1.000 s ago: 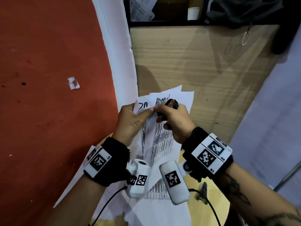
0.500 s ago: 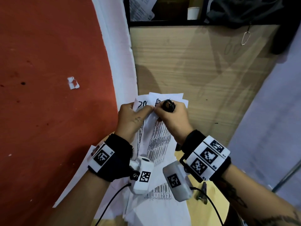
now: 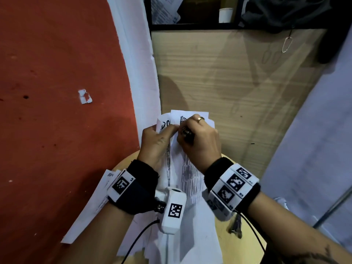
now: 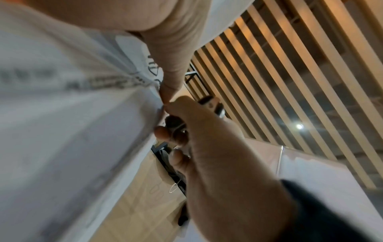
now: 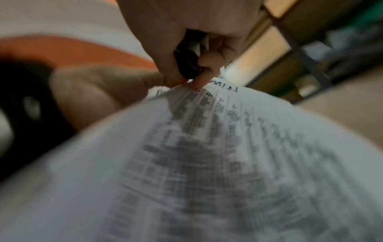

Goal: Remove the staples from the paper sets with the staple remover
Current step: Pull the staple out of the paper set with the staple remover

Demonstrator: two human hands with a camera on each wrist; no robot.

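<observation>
While the left hand [image 3: 155, 141] pinches the papers [image 3: 187, 174] taut at their top corner, the right hand [image 3: 200, 141] curls round the remover [image 3: 187, 134] beside it, likely working the staple.

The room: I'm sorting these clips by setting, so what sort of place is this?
Probably an office or storeroom corner: printed paper sets lie on a small round table, before a wood-grain cabinet whose shelf holds more papers and a paper cup.

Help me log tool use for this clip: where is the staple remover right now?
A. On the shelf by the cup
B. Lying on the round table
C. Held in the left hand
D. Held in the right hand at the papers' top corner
D: the right hand grips the dark staple remover at the top corner of the paper set, which the left hand pinches beside it.
</observation>
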